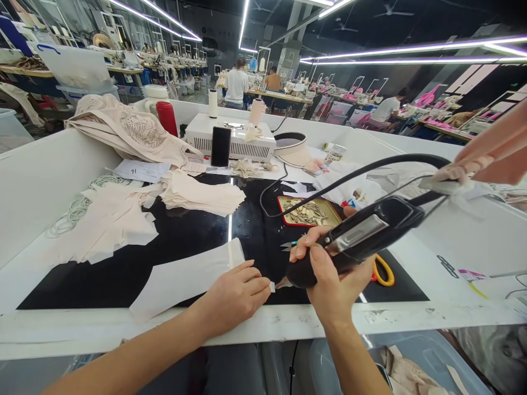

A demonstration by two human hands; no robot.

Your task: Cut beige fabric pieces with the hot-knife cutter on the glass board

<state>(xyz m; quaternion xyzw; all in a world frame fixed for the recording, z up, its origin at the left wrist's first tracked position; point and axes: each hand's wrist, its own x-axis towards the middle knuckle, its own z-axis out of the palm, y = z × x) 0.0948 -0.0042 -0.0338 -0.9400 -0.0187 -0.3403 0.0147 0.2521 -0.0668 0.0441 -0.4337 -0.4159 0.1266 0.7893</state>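
Observation:
My right hand [340,280] is wrapped round a black corded handheld tool [358,236], its pointed tip aimed left near the front edge of the black mat [181,225]. Just left of that tip, my left hand [241,288] has its fingers closed on a white piece [189,277], a small pale end of which pokes out beyond the fingertips. The white piece lies across the mat's front edge, with a translucent strip at its upper right. Small scissors with a teal part [289,244] lie behind the tool, and yellow-handled scissors [385,271] rest right of my right hand.
Pale fabric stacks [201,192] and cut pieces [111,219] cover the left side. A red-rimmed tray [308,211] of seeds sits behind the tool. Farther back are a phone [221,146], a white box machine [197,134] and a red cylinder [167,118]. The cord arches over the right side.

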